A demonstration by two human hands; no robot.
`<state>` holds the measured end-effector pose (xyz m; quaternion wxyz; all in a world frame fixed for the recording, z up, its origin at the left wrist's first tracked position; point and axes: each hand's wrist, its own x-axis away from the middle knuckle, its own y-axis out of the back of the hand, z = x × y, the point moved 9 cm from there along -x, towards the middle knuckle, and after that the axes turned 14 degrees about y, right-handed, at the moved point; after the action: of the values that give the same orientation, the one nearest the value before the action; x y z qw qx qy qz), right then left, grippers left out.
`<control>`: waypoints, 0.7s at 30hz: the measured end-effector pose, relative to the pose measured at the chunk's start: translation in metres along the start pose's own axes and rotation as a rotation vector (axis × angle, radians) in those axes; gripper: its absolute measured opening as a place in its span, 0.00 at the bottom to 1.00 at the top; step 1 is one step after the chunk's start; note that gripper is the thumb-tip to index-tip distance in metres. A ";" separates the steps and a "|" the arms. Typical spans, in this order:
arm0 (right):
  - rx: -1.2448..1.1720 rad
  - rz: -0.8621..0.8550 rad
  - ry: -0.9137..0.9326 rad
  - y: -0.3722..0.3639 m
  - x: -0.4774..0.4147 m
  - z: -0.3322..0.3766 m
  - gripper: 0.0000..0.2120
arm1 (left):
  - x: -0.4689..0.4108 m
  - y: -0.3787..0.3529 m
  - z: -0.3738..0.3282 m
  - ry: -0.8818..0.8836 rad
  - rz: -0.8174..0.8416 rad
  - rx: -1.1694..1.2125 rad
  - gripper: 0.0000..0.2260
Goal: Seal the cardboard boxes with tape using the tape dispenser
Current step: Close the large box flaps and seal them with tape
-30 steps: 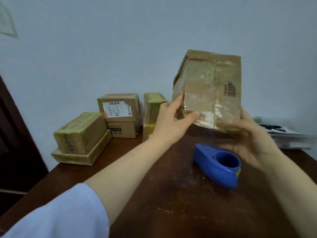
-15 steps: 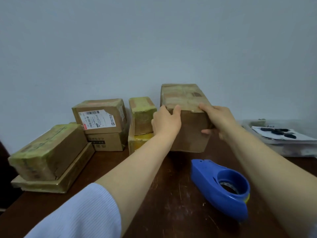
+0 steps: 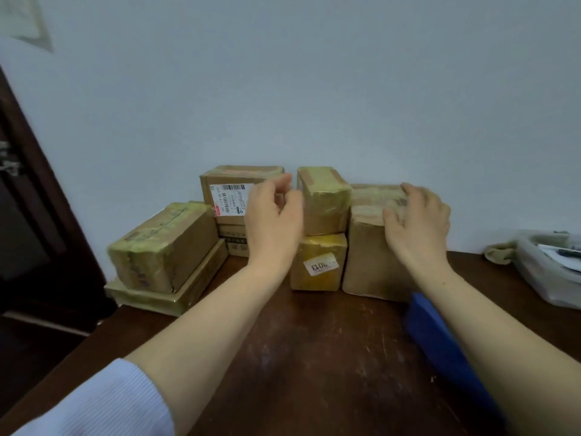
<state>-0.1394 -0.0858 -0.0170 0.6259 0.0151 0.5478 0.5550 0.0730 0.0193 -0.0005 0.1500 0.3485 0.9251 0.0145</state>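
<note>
right hand (image 3: 418, 221): fingers spread, resting on tall taped box (image 3: 371, 256), gripping nothing. left hand (image 3: 272, 221): loosely curled, empty, before labelled box (image 3: 229, 196). blue tape dispenser (image 3: 440, 341): on table (image 3: 314, 357), idle. boxes along wall appear taped; remaining work unclear.

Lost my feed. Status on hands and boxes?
Left hand open, empty. Right hand open over big box. Tape dispenser idle behind right forearm.
</note>
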 end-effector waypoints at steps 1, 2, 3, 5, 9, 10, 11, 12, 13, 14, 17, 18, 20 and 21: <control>-0.082 -0.024 0.124 -0.006 0.002 0.029 0.20 | -0.010 0.022 0.006 0.015 -0.075 0.015 0.12; -0.166 -0.008 0.213 -0.017 0.005 0.056 0.18 | -0.019 0.045 0.012 0.034 -0.152 0.024 0.11; -0.242 0.041 0.248 -0.032 0.008 0.079 0.17 | -0.026 0.069 0.019 0.053 -0.233 0.028 0.11; -0.373 0.172 0.199 -0.071 0.012 0.108 0.16 | -0.035 0.115 0.036 0.120 -0.399 -0.021 0.14; -0.580 0.376 -0.135 -0.151 0.018 0.121 0.21 | -0.052 0.196 0.078 0.347 -0.598 -0.159 0.25; -0.595 0.403 -0.207 -0.168 0.019 0.119 0.22 | -0.059 0.210 0.093 0.430 -0.584 -0.181 0.30; -0.596 0.420 -0.272 -0.182 0.020 0.115 0.23 | -0.066 0.220 0.110 0.526 -0.545 -0.201 0.34; -0.594 0.433 -0.330 -0.196 0.020 0.111 0.24 | -0.071 0.226 0.128 0.619 -0.486 -0.219 0.39; -0.600 0.440 -0.382 -0.208 0.021 0.107 0.26 | -0.075 0.230 0.146 0.694 -0.417 -0.226 0.43; -0.612 0.440 -0.424 -0.219 0.021 0.104 0.27 | -0.079 0.231 0.162 0.753 -0.341 -0.205 0.47; -0.637 0.445 -0.523 -0.244 0.022 0.100 0.29 | -0.088 0.226 0.197 0.832 -0.155 -0.047 0.53; -0.645 0.448 -0.547 -0.251 0.022 0.100 0.30 | -0.090 0.224 0.203 0.841 -0.113 -0.015 0.53; -0.674 0.447 -0.577 -0.265 0.023 0.101 0.33 | -0.093 0.219 0.212 0.866 -0.045 0.033 0.53; -0.694 0.442 -0.593 -0.270 0.024 0.101 0.35 | -0.094 0.216 0.215 0.872 -0.019 0.037 0.55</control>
<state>0.1096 -0.1130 -0.1617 0.5902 0.0787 0.1137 0.7953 0.3404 0.1049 -0.1516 -0.2609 0.3040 0.9052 0.1421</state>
